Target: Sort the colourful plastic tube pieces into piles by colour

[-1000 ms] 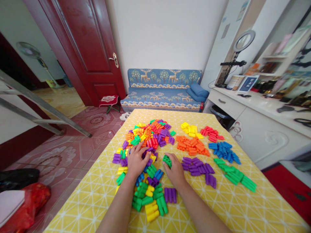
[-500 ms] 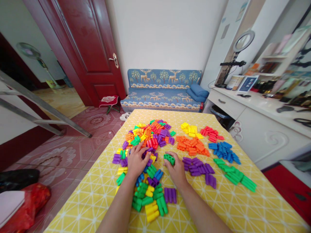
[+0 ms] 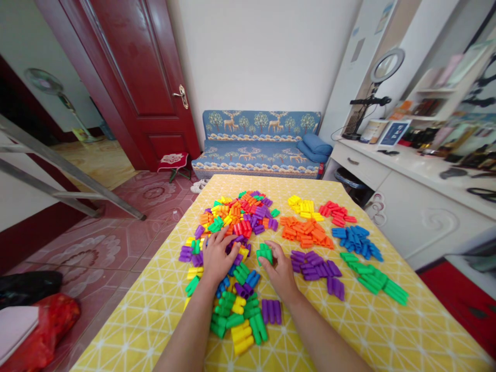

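A green ribbed plastic building block (image 3: 264,253) is pinched between the thumb and fingers of my right hand (image 3: 281,268), just above the table. My left hand (image 3: 219,256) rests on the mixed pile of coloured blocks (image 3: 236,212), its fingers spread; what lies under the palm is hidden. Right of my hands, blocks lie grouped by colour: purple blocks (image 3: 318,267), orange blocks (image 3: 306,232), yellow blocks (image 3: 304,206), red blocks (image 3: 336,213), blue blocks (image 3: 358,242) and green blocks (image 3: 375,277). A purple block (image 3: 272,312) lies alone near my right wrist.
The table (image 3: 147,315) has a yellow patterned cloth. Behind it stands a blue sofa (image 3: 256,150). A white dresser (image 3: 418,191) with a ring light (image 3: 387,66) stands at right. A metal ladder (image 3: 96,191) and a red bag (image 3: 54,330) are at left.
The green block in my right hand has turned, so its ribbed side faces me instead of its open ends. My left hand has stayed in place.
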The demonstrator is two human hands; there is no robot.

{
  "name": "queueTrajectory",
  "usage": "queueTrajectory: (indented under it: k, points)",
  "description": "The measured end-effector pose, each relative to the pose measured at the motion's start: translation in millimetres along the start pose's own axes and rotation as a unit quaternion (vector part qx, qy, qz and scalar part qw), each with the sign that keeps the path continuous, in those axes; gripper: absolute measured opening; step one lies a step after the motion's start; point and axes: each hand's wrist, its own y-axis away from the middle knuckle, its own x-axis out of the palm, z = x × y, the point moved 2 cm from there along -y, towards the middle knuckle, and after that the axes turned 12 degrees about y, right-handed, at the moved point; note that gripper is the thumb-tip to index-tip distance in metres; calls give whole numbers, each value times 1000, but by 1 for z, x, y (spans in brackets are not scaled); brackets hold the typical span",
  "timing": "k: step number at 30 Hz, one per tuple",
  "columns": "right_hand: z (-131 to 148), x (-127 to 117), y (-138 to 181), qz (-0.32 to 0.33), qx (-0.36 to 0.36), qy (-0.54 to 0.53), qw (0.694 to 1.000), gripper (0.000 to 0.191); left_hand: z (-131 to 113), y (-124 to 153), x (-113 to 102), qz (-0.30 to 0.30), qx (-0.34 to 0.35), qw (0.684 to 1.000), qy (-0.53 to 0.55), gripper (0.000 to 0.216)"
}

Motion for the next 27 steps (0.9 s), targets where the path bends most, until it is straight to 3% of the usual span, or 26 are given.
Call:
queueTrajectory:
  k: [5,8,12,16,18,21,24,27]
  points:
    - [7,-8,-1,-30,-26,2,999,29,-1,0,-1,0,2,1000,3,30]
    - [7,-30,-3,-77,-14,30,996,33,-1,-1,-1,-2,0,1000,2,29]
    - [-14,-89,-4,-223,33,106,969,42,-1,-1,-1,1,2,1000,2,29]
    - [-58,-158,-2,-349,129,226,900,45,-1,-1,-1,1,-3,1000,0,29]
    - [-83,-184,0,-353,192,301,865,44,-2,-1,-1,1,-3,1000,-2,30]
    - [-115,-206,4,-301,255,387,833,40,-2,-1,-1,2,-2,1000,-4,30]
    - [-134,-209,9,-236,297,432,818,37,-1,-1,-1,0,0,1000,-3,30]
    - [-137,-205,13,-231,287,463,806,35,-1,-1,-1,2,1,1000,-4,30]
